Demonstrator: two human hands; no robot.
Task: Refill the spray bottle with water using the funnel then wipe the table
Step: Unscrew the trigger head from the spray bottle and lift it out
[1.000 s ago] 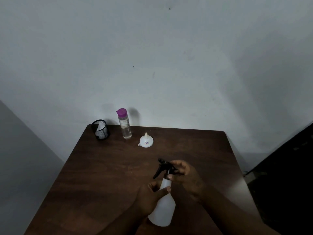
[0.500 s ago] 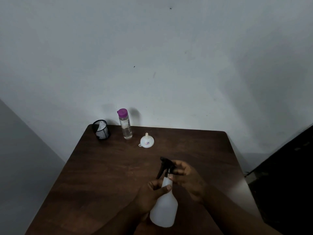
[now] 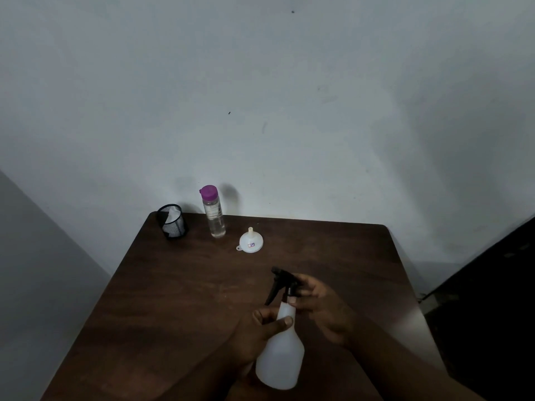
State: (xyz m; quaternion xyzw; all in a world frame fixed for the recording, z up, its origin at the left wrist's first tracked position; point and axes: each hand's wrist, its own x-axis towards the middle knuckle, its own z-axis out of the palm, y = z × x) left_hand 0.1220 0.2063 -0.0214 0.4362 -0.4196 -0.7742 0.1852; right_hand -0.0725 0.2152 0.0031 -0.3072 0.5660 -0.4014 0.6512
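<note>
Left hand (image 3: 254, 328) wraps the neck of the spray bottle (image 3: 279, 360), thumb and fingers pressed around it; right hand (image 3: 315, 302) pinches the collar under the black trigger head (image 3: 282, 283). Bottle held upright over the near part of the table (image 3: 173, 299). Versus a second ago: trigger head has rotated a little, nozzle now points further away, bottle barely shifted. Judgement: cap is being unscrewed, not yet off. Funnel (image 3: 251, 241), inverted, and water bottle (image 3: 214, 214) stand untouched at the far edge, beside a mesh cup (image 3: 172, 225).
</note>
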